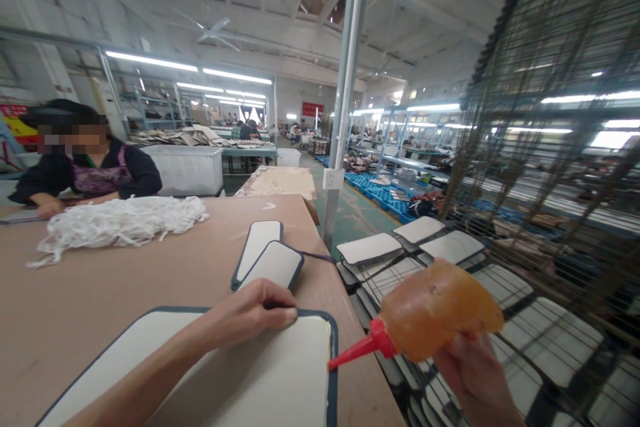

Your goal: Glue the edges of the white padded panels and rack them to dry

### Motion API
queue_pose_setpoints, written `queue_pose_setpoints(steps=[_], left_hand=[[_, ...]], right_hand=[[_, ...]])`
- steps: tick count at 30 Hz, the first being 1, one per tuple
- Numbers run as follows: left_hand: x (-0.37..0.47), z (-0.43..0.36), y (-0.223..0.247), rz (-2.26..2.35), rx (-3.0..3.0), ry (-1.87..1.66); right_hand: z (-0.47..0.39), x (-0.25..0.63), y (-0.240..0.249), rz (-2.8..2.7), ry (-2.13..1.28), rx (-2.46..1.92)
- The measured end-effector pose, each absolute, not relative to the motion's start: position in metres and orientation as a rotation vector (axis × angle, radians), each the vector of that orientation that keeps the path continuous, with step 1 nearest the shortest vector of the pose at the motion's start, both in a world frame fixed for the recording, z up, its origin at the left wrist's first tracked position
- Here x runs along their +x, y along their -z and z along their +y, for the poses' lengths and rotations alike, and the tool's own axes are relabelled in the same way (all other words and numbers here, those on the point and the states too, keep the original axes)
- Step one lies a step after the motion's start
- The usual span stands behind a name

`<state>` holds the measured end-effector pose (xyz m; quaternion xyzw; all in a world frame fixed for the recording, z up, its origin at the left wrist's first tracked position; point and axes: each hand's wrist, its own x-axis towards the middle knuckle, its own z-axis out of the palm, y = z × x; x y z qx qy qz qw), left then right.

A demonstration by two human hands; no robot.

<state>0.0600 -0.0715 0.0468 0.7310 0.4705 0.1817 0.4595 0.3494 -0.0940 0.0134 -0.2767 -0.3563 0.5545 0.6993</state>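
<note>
Over there I can see the person's bare left hand [260,303], slim, with rounded knuckles at the grip, and behind it a bare left forearm [165,363], long and smooth, broadening gently away from the wrist. The right hand [465,357] is bare as well, though its fingers are partly hidden from me at the grip, and just below that a short stretch of bare right forearm [493,403] shows, slender and smoothly rounded.

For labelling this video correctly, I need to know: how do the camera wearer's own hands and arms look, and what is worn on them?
The left hand and right hand are both bare, with no gloves. No sleeve, watch or bracelet shows on either visible forearm. Rings cannot be ruled out, as some fingers are hidden.
</note>
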Motion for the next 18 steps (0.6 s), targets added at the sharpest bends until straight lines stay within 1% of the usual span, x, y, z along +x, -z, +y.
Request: queue_pose_setpoints(steps=[6,18], left_hand=[[0.06,-0.065,-0.042,1.172,1.747,-0.454],[0.059,-0.056,-0.037,1.215,1.648,-0.492]], right_hand=[[-0.094,0.352,-0.008,-0.797,-1.253,-0.629],[-0.089,0.366,0.014,-1.071,-1.263,-0.569]])
